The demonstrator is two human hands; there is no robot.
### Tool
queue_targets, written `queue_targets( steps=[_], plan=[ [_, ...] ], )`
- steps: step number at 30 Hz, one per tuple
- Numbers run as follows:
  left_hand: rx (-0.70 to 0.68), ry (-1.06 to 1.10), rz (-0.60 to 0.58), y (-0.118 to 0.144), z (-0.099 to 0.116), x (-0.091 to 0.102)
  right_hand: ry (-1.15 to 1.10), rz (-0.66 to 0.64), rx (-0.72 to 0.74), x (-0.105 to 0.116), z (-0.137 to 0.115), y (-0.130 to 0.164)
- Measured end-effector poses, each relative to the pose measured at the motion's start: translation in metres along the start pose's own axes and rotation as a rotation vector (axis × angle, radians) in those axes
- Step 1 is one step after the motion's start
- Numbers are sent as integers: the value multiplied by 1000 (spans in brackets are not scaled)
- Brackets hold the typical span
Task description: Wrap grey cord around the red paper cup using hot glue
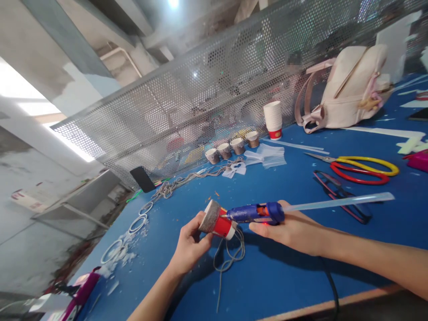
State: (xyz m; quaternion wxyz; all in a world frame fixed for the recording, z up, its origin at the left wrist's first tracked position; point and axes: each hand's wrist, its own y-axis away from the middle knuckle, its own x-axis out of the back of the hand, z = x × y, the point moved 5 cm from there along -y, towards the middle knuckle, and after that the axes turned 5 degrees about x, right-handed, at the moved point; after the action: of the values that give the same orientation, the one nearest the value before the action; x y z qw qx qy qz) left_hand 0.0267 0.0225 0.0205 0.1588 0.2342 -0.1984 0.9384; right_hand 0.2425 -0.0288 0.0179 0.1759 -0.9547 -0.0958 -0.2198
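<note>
The blue table point(287, 276) ran out to a wooden edge at the lower right of the frame, with the mesh screen point(187, 111) closing off the far side. The middle of the table, around the hands, lay fairly open; the clutter sat further back and to the sides.

And there it was, lower centre: the left hand point(190, 244) had its fingers curled around a paper cup point(217, 220), thumb on the near side, fingertips over the rim, the cup tipped on its side and lifted off the table. A grey cord point(230, 256) was wound round its upper half and trailed down in loops onto the blue surface.

The right hand point(294, 232) was closed around a blue glue gun point(256, 213), nozzle pressed right up against the red band of the cup, a clear glue stick point(337, 202) poking out the back toward the right of the frame.

Behind, mid-right, scissors point(361, 168) with yellow and red handles lay flat. A stack of cups point(273, 119) stood near the mesh, four wrapped cups point(232, 148) in a row left of it, and a pale backpack point(347, 89) leaned at the upper right. White rings point(137, 224) lay along the left edge.
</note>
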Motion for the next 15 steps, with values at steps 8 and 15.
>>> queue_targets(
  steps=[8, 15],
  plan=[
    [-7, 5, -27, 0, 2, 0, -13, -47, -3, -1, 0, -2],
    [44, 51, -36, 0, -8, 4, -293, -65, -188, -5, 12, -4]
  ],
)
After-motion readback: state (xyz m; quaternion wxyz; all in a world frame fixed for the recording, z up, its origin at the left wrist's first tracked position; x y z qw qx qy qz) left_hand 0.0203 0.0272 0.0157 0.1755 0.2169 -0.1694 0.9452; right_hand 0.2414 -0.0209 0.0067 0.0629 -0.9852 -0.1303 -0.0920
